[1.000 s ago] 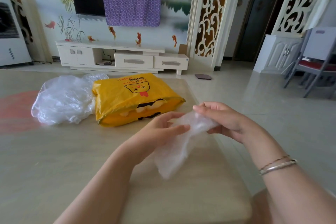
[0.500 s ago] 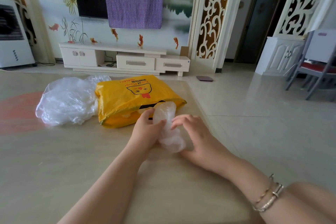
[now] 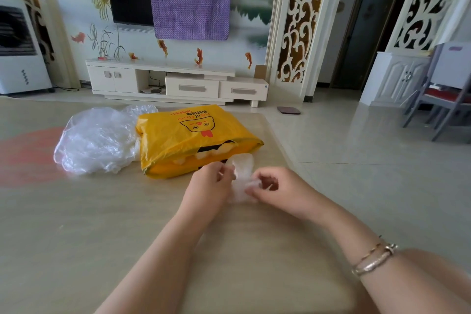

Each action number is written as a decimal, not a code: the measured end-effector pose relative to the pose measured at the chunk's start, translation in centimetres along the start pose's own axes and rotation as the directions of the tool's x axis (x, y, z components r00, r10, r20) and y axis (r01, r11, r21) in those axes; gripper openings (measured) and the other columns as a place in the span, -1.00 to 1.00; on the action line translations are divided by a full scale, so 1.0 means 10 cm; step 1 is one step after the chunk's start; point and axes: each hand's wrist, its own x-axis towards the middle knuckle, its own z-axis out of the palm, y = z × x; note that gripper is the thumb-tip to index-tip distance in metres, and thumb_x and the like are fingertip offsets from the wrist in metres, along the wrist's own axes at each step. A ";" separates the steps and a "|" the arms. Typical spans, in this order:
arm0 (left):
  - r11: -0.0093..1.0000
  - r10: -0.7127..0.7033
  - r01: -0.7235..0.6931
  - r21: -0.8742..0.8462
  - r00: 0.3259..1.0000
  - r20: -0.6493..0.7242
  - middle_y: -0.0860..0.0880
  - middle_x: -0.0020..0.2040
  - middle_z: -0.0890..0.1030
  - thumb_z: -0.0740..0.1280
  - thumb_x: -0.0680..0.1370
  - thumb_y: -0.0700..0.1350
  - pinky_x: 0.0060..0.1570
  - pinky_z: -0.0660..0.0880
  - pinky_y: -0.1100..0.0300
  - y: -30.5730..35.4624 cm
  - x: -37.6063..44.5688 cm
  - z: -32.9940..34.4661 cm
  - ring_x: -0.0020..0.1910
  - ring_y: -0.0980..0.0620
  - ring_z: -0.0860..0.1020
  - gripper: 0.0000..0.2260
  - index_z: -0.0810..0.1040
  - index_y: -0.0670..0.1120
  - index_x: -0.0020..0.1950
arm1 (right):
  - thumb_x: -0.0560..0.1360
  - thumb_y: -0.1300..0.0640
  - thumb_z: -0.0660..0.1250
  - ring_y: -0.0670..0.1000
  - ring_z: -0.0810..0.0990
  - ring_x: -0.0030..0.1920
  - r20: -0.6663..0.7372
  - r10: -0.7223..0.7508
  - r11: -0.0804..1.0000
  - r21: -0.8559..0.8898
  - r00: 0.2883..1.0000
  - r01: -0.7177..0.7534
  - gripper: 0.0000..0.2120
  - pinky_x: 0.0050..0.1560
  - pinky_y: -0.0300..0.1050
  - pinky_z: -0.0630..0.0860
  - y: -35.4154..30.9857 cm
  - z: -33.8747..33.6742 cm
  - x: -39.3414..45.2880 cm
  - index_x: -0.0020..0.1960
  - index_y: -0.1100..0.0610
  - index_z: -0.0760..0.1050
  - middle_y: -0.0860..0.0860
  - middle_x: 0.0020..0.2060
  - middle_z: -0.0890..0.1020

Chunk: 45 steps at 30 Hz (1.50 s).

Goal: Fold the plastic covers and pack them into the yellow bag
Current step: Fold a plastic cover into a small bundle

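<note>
A yellow bag (image 3: 193, 140) with a cartoon face lies on the table, its opening facing me with white folded covers showing inside. Just in front of that opening, a small bunched clear plastic cover (image 3: 242, 173) sits on the table between both hands. My left hand (image 3: 209, 183) pinches its left side with curled fingers. My right hand (image 3: 275, 186) grips its lower right part, fingers curled round the plastic. A loose heap of clear plastic covers (image 3: 99, 140) lies left of the bag, touching it.
The beige table (image 3: 102, 237) has a red patch at its left; its right edge runs past my right hand to the tiled floor. A white TV cabinet (image 3: 178, 81) stands beyond the table, a chair (image 3: 443, 99) far right.
The cover hung loose between raised hands a second ago. Both hands have brought it down to the table near the bag's opening and bunched it smaller.
</note>
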 end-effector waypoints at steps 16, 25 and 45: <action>0.986 -0.165 0.164 0.033 0.986 0.038 0.02 -0.05 0.56 0.40 0.52 -0.06 -0.32 0.35 0.30 -0.05 0.09 0.02 -0.17 0.11 0.50 -0.71 0.42 -0.02 0.19 | 0.42 0.16 0.50 -0.07 0.42 -0.22 -0.125 0.337 0.878 0.400 0.933 -0.264 -0.75 -0.19 -0.21 0.35 -0.07 -0.07 0.32 -0.11 0.07 0.41 -0.06 -0.26 0.44; 0.979 -0.204 0.204 0.010 0.978 0.043 -0.04 0.04 0.58 0.40 0.52 -0.06 -0.12 0.37 0.21 -0.04 0.11 0.02 -0.03 0.02 0.51 -0.62 0.40 -0.09 0.29 | 0.43 0.15 0.40 -0.15 0.40 0.21 0.013 -0.037 0.953 -0.299 0.999 0.039 -0.67 0.16 -0.39 0.32 -0.09 0.07 0.00 0.17 -0.01 0.46 -0.15 0.13 0.50; 0.982 -0.024 0.053 -0.181 0.987 0.158 0.05 0.12 0.51 0.52 0.39 -0.21 -0.19 0.44 0.39 0.03 0.03 -0.16 -0.16 0.14 0.46 -0.54 0.47 -0.01 0.23 | 0.46 0.13 0.30 0.08 0.48 -0.13 -0.097 0.010 0.963 -0.267 0.995 -0.036 -0.89 -0.15 0.05 0.46 -0.07 0.13 0.28 -0.22 0.14 0.49 0.06 -0.26 0.53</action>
